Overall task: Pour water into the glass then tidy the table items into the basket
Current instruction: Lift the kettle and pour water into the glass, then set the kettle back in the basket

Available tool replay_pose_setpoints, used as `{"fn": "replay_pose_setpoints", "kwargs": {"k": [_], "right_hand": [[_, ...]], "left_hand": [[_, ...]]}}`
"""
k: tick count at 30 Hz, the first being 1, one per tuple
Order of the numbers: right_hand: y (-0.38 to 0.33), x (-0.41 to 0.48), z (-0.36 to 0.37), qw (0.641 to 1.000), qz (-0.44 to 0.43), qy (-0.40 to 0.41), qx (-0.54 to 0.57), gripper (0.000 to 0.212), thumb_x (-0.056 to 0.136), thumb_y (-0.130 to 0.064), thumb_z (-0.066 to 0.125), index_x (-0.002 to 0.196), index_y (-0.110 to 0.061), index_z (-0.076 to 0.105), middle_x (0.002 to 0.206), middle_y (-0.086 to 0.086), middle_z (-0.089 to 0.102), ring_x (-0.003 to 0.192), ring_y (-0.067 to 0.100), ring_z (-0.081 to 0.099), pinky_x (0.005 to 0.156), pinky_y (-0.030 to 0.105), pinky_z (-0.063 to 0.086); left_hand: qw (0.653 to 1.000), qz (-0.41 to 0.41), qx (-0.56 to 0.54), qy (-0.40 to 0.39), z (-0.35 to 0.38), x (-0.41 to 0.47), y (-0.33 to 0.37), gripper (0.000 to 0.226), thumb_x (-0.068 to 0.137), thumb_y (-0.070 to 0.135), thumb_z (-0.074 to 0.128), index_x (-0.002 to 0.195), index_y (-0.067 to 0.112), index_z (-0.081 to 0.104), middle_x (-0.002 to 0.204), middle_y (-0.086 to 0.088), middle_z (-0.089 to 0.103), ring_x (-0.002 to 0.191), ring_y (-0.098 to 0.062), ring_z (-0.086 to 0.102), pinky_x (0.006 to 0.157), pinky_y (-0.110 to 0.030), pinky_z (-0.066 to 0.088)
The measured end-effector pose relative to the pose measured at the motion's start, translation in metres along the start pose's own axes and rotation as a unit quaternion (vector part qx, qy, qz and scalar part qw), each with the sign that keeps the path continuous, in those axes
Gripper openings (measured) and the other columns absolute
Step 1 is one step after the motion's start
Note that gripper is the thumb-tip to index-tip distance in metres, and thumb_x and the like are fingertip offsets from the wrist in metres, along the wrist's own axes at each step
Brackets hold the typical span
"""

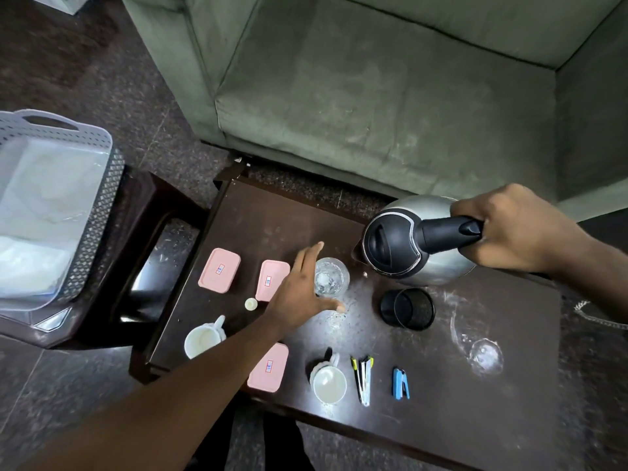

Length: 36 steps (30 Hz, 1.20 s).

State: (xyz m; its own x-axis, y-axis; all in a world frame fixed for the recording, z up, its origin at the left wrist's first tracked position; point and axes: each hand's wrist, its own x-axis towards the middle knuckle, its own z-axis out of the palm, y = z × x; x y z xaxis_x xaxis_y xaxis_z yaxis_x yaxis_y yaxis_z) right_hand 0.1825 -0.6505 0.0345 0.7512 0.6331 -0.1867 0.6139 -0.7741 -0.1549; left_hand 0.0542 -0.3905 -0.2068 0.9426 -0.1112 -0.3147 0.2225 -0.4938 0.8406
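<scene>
- While the kettle [407, 246] is gripped by its black handle in the clenched right hand [516, 229], its spout is turned toward the glass [331, 277].
- The glass is found on the dark table [475, 385], at nine o'clock from the kettle.
- The left hand [299, 290] is spread loose beside the glass, fingers extended, thumb near its base; actual contact cannot be told.
- The grey basket [102, 185] is seen at nine o'clock, well apart, on a stool [149, 212].
- Pink boxes [219, 270], cups [329, 382], pens [363, 379] and a black mesh holder [407, 309] are left on the table.

The left hand [299, 287] reaches forward with fingers spread and thumb out, while the right hand [509, 229] is fisted, knuckles up.
</scene>
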Motion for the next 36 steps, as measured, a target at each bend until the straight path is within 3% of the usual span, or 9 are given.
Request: {"fn": "replay_pose_setpoints", "kwargs": {"k": [5, 9, 10, 11, 14, 19, 27, 30, 36], "right_hand": [[0.001, -0.005, 0.016, 0.995, 0.05, 0.022, 0.086, 0.031, 0.059, 0.001, 0.068, 0.056, -0.015, 0.042, 0.047, 0.004, 0.037, 0.052, 0.023, 0.028, 0.046, 0.035, 0.032], [0.001, -0.012, 0.024, 0.982, 0.109, 0.054, 0.145, 0.033, 0.061, 0.002, 0.077, 0.057, -0.011, 0.047, 0.049, 0.006, 0.04, 0.058, 0.02, 0.028, 0.053, 0.036, 0.037], [0.0, -0.013, 0.026, 0.976, 0.127, 0.06, 0.165, 0.034, 0.06, 0.004, 0.08, 0.057, -0.01, 0.049, 0.051, 0.008, 0.042, 0.061, 0.005, 0.035, 0.054, 0.037, 0.038], [-0.001, -0.015, 0.028, 0.969, 0.142, 0.067, 0.19, 0.035, 0.059, 0.005, 0.081, 0.057, -0.011, 0.049, 0.052, 0.009, 0.043, 0.052, 0.016, 0.044, 0.054, 0.038, 0.037], [-0.012, -0.013, 0.031, 0.946, 0.165, 0.095, 0.263, 0.034, 0.056, -0.002, 0.081, 0.058, -0.007, 0.048, 0.053, 0.002, 0.038, 0.053, 0.009, 0.034, 0.047, 0.034, 0.028], [-0.035, -0.001, 0.032, 0.906, 0.157, 0.146, 0.365, 0.023, 0.051, -0.007, 0.067, 0.057, -0.008, 0.045, 0.052, -0.01, 0.036, 0.05, 0.004, 0.033, 0.044, 0.026, 0.024], [-0.093, 0.057, 0.017, 0.89, 0.116, 0.172, 0.407, 0.031, 0.055, 0.0, 0.076, 0.061, -0.006, 0.046, 0.055, -0.011, 0.036, 0.053, 0.005, 0.033, 0.044, 0.025, 0.025], [-0.132, 0.095, 0.009, 0.887, 0.083, 0.167, 0.422, 0.032, 0.056, 0.01, 0.078, 0.061, -0.002, 0.049, 0.059, -0.002, 0.04, 0.057, 0.011, 0.035, 0.049, 0.03, 0.026], [-0.214, 0.18, 0.002, 0.872, 0.023, 0.174, 0.458, 0.034, 0.048, -0.013, 0.068, 0.066, 0.01, 0.05, 0.06, 0.006, 0.044, 0.061, 0.011, 0.039, 0.045, 0.045, 0.028]], "left_hand": [[0.996, 0.069, -0.01, 0.055, -0.005, -0.006, 0.025, 0.129, 0.056, 0.076, 0.082, 0.159, 0.015, 0.034, 0.167, 0.002, 0.026, 0.159, -0.013, 0.017, 0.128, -0.045, 0.025], [0.994, 0.076, -0.073, 0.036, -0.015, -0.004, 0.05, 0.125, 0.056, 0.076, 0.086, 0.159, 0.03, 0.032, 0.165, 0.018, 0.024, 0.152, 0.005, 0.025, 0.126, -0.036, 0.031], [0.992, 0.079, -0.09, 0.036, -0.019, -0.004, 0.055, 0.124, 0.056, 0.075, 0.086, 0.159, 0.031, 0.032, 0.164, 0.02, 0.026, 0.15, 0.007, 0.027, 0.125, -0.036, 0.033], [0.99, 0.081, -0.109, 0.038, -0.022, -0.003, 0.06, 0.123, 0.056, 0.074, 0.086, 0.158, 0.032, 0.034, 0.163, 0.021, 0.029, 0.15, 0.006, 0.03, 0.123, -0.037, 0.035], [0.981, 0.099, -0.159, 0.049, -0.035, -0.003, 0.07, 0.114, 0.057, 0.068, 0.09, 0.155, 0.038, 0.04, 0.156, 0.022, 0.039, 0.147, 0.0, 0.04, 0.116, -0.039, 0.041], [0.969, 0.111, -0.202, 0.087, -0.063, -0.007, 0.078, 0.102, 0.06, 0.059, 0.095, 0.149, 0.046, 0.045, 0.151, 0.019, 0.05, 0.143, -0.003, 0.046, 0.109, -0.04, 0.046], [0.957, 0.113, -0.24, 0.117, -0.158, -0.026, 0.077, 0.096, 0.068, 0.04, 0.097, 0.149, 0.045, 0.046, 0.148, 0.011, 0.059, 0.138, -0.007, 0.055, 0.1, -0.032, 0.056], [0.956, 0.111, -0.238, 0.131, -0.209, -0.039, 0.061, 0.093, 0.07, 0.026, 0.097, 0.149, 0.036, 0.049, 0.144, 0.008, 0.064, 0.136, -0.01, 0.058, 0.107, -0.041, 0.055], [0.951, 0.111, -0.226, 0.182, -0.316, -0.065, 0.027, 0.093, 0.071, 0.014, 0.096, 0.15, 0.029, 0.05, 0.144, 0.001, 0.064, 0.136, -0.015, 0.058, 0.109, -0.051, 0.052]]}}
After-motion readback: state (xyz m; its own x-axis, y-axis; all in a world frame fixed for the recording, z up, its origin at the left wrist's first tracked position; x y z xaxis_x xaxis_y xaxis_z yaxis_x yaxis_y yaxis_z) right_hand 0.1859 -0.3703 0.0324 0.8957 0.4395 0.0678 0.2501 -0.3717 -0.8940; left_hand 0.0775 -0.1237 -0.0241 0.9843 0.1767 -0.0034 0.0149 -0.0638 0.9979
